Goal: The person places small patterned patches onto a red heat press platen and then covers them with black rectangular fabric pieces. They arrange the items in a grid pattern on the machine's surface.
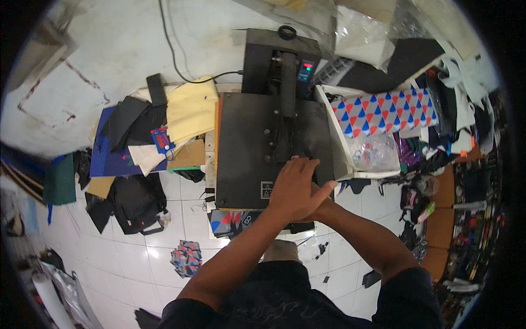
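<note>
A black heat press (244, 140) stands in front of me, its flat upper plate facing up and its lever arm (287, 88) running down the middle toward me. My left hand (296, 189) bears on the near end of the lever, fingers bent over it and thumb out to the right. Beneath it lies my right hand (319, 202), crossed under the left; its fingers are hidden. Grey, red and blue patterned fabric (233, 221) sticks out below the plate's near edge.
Right of the press, a white box (339, 142) holds patterned fabric strips (383, 112) and clear plastic. On the left lie yellow cloth (192, 109) and black pieces (131, 120). Patterned pieces (187, 259) are piled on the tiled floor. A cable (170, 49) runs to the press.
</note>
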Motion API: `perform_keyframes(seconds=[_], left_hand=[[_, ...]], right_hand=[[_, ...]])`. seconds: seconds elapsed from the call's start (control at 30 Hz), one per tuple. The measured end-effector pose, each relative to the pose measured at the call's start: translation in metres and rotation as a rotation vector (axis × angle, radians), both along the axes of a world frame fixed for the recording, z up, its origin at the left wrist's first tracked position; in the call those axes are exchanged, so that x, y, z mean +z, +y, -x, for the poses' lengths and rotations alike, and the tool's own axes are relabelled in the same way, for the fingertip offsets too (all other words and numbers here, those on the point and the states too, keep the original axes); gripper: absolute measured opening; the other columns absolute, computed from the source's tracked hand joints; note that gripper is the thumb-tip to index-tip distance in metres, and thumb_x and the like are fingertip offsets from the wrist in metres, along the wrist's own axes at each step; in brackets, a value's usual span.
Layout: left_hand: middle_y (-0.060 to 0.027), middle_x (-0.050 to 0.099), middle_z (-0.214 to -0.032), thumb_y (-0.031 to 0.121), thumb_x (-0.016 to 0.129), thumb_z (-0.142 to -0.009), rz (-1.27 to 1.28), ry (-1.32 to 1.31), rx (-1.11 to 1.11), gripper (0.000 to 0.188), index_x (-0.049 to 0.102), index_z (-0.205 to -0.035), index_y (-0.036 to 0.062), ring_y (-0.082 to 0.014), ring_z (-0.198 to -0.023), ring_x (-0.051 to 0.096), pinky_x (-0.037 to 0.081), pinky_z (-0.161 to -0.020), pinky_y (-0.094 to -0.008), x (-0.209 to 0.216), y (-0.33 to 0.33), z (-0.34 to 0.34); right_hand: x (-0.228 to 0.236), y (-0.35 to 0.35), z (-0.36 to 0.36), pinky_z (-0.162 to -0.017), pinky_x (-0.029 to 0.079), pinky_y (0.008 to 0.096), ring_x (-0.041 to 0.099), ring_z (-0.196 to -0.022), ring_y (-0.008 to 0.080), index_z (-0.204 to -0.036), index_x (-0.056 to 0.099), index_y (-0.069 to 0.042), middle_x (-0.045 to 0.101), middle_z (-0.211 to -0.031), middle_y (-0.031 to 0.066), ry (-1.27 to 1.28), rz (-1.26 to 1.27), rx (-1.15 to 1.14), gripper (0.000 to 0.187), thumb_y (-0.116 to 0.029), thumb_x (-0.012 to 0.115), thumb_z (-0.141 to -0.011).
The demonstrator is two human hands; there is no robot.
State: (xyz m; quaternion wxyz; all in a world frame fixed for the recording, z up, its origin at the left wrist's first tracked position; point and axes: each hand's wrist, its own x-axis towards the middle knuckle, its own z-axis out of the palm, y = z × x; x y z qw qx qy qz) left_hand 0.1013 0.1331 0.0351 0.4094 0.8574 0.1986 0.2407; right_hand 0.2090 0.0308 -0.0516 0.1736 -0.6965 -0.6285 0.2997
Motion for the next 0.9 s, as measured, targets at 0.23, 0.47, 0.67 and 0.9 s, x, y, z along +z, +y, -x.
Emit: perform_keyframes(seconds=[0.23, 0.47, 0.67, 0.9], left_hand=[[-0.0211, 0.056, -0.123, 0.037, 0.066, -0.081, 0.072, 0.062, -0.072, 0.046, 0.062, -0.112, 0.0039, -0.0375, -0.121, 0.048, 0.036, -0.103, -0.0476, -0.014, -0.002, -0.005], [-0.0163, 0.062, -0.109, 0.019, 0.065, -0.078, 0.070, -0.070, -0.022, 0.031, 0.062, -0.105, 0.0034, -0.0347, -0.104, 0.057, 0.042, -0.093, -0.0426, -0.017, -0.012, -0.006], [-0.0140, 0.060, -0.107, 0.013, 0.059, -0.086, 0.113, -0.044, -0.034, 0.027, 0.059, -0.109, -0.0015, -0.0262, -0.102, 0.057, 0.044, -0.089, -0.0368, -0.026, -0.013, -0.002], [-0.0144, 0.065, -0.098, 0.014, 0.064, -0.079, 0.082, -0.104, 0.144, 0.026, 0.064, -0.101, 0.0003, -0.0264, -0.093, 0.062, 0.047, -0.084, -0.0356, -0.028, -0.015, 0.001]], right_hand=[[-0.040, -0.002, 0.016, -0.088, 0.048, 0.0433, 0.062, -0.100, 0.0311, -0.107, 0.065, -0.005, 0.065, -0.106, 0.0201, -0.044, -0.221, -0.069, 0.049, -0.043, 0.069, -0.077], [-0.005, 0.017, 0.019, -0.095, 0.042, 0.0455, 0.058, -0.106, 0.0350, -0.107, 0.063, -0.005, 0.064, -0.109, 0.0189, 0.213, -0.202, -0.109, 0.054, -0.039, 0.074, -0.067], [0.045, 0.011, 0.030, -0.091, 0.044, 0.0463, 0.059, -0.102, 0.0369, -0.103, 0.064, -0.004, 0.065, -0.104, 0.0190, 0.131, -0.166, -0.154, 0.054, -0.035, 0.075, -0.061], [0.014, 0.029, 0.029, -0.087, 0.048, 0.0467, 0.062, -0.097, 0.0384, -0.103, 0.064, -0.002, 0.066, -0.100, 0.0196, 0.103, -0.149, -0.118, 0.054, -0.038, 0.074, -0.063]])
